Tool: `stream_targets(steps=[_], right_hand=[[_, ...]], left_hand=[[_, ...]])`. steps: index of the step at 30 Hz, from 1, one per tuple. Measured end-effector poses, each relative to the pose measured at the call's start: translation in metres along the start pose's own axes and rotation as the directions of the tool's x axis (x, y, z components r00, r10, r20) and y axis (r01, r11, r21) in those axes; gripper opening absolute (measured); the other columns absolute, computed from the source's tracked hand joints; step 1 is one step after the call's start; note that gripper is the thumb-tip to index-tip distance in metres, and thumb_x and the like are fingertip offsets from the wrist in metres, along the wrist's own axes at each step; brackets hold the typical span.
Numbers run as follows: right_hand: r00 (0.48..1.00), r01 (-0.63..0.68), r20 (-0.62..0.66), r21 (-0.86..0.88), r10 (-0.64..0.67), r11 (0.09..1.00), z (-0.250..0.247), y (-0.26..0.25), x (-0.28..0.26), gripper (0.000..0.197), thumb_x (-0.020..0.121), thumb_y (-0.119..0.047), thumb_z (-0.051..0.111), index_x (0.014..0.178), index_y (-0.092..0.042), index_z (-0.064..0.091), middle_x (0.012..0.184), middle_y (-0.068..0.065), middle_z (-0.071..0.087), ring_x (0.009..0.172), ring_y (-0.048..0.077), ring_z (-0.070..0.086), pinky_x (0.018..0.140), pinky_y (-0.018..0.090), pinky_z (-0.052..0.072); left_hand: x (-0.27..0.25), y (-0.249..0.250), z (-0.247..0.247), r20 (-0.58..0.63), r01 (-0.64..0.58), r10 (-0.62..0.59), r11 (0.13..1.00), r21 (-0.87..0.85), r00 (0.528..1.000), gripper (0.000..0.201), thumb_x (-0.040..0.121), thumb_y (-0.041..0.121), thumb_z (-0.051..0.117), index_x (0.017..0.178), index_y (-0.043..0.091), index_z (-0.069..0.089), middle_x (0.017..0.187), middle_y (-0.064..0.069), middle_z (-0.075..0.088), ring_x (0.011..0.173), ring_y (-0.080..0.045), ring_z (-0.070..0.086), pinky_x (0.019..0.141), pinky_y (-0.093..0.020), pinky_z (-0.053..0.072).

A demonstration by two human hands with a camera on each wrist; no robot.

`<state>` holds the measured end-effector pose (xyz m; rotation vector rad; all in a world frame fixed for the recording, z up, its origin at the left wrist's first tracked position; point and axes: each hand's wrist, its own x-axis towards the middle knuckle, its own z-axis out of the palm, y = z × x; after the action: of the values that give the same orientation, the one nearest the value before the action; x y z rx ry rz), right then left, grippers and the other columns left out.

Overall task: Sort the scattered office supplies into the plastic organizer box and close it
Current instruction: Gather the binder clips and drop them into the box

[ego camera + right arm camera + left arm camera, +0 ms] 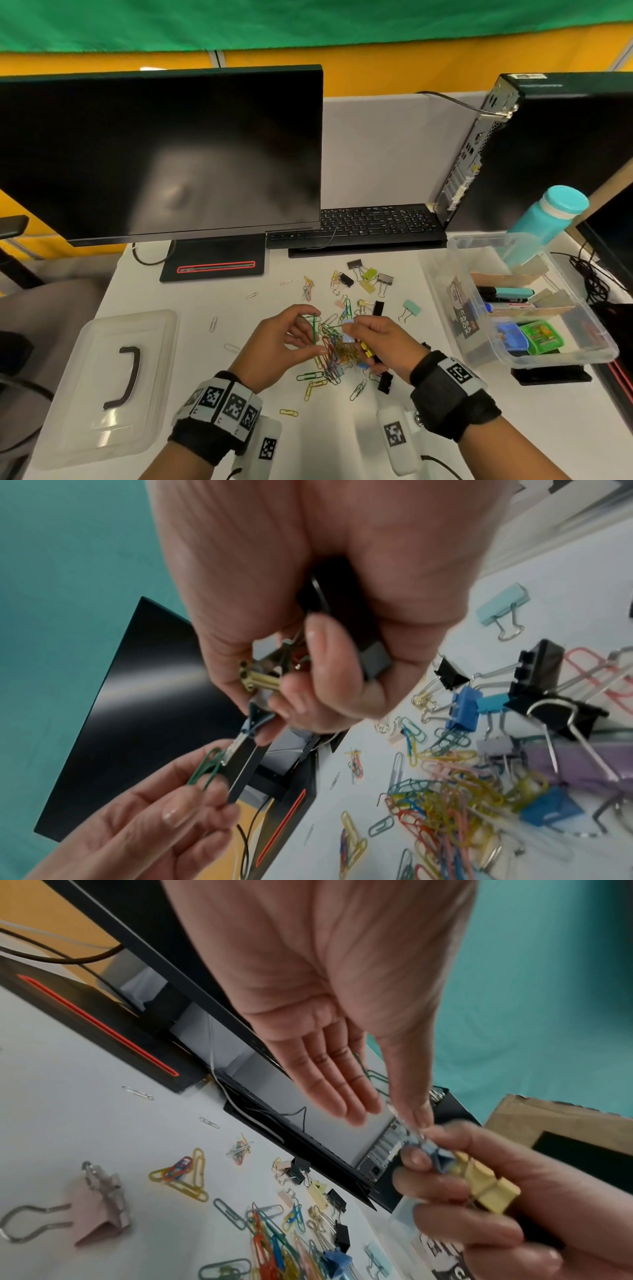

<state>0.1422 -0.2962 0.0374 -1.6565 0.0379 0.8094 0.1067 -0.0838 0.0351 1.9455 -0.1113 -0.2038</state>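
Observation:
Above a tangled pile of coloured paper clips [330, 363], both hands meet. My left hand [313, 334] pinches a green paper clip [205, 767] between thumb and fingertips. That clip is hooked on the wire handle of a small blue binder clip [257, 718]. My right hand [351, 334] grips a bunch of binder clips: the blue one, a yellow one [491, 1191] and a black one [373, 653]. More binder clips [368, 279] lie scattered farther back. The clear plastic organizer box [442, 291] stands open at the right, with markers and erasers inside.
The box's clear lid [106, 387] with a dark handle lies at the left. A monitor [161, 154] and keyboard [370, 222] stand behind the clips, a computer tower [548, 154] and teal bottle [544, 216] at back right. Loose clips dot the white desk.

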Motion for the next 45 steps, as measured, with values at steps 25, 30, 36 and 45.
stream_targets(steps=[25, 30, 36, 45], right_hand=[[0.994, -0.086, -0.01, 0.536, 0.108, 0.84, -0.006, 0.036, -0.009, 0.026, 0.072, -0.014, 0.056, 0.098, -0.014, 0.058, 0.077, 0.008, 0.061, 0.049, 0.015, 0.038, 0.043, 0.024, 0.013], [0.987, -0.089, -0.065, 0.531, 0.145, 0.843, -0.014, 0.045, -0.011, 0.023, 0.09, -0.031, 0.055, 0.076, -0.013, 0.052, 0.073, 0.007, 0.057, 0.049, 0.015, 0.034, 0.034, 0.018, 0.022], [0.952, -0.11, -0.27, 0.137, 0.144, 0.984, -0.026, 0.052, -0.019, 0.029, 0.097, -0.026, 0.05, 0.076, -0.006, 0.051, 0.064, 0.01, 0.055, 0.041, 0.011, 0.038, 0.037, 0.018, 0.027], [0.987, -0.1, -0.157, -0.712, -0.019, 0.695, -0.042, 0.079, -0.034, 0.015, 0.092, -0.035, 0.055, 0.102, -0.027, 0.048, 0.074, -0.002, 0.059, 0.068, 0.017, 0.058, 0.062, 0.025, 0.044]], left_hand=[[-0.029, -0.093, -0.041, -0.229, 0.292, -0.198, 0.803, 0.52, 0.953, 0.038, 0.082, 0.034, 0.068, 0.118, 0.025, 0.057, 0.111, 0.005, 0.054, 0.1, -0.016, 0.054, 0.085, -0.033, 0.049], [-0.017, -0.092, -0.015, -0.181, 0.298, -0.237, 0.745, 0.597, 0.955, 0.04, 0.078, 0.044, 0.069, 0.11, 0.024, 0.056, 0.106, 0.005, 0.052, 0.098, -0.016, 0.052, 0.079, -0.029, 0.047], [-0.008, -0.093, -0.007, -0.201, 0.308, -0.234, 0.756, 0.578, 0.951, 0.024, 0.081, 0.028, 0.065, 0.101, 0.019, 0.055, 0.101, 0.001, 0.053, 0.093, -0.018, 0.055, 0.075, -0.03, 0.046], [-0.025, -0.074, 0.0, -0.105, 0.17, -0.152, 0.967, 0.189, 0.983, 0.037, 0.086, 0.016, 0.065, 0.119, 0.028, 0.052, 0.105, 0.007, 0.062, 0.091, -0.008, 0.062, 0.077, -0.015, 0.049]])
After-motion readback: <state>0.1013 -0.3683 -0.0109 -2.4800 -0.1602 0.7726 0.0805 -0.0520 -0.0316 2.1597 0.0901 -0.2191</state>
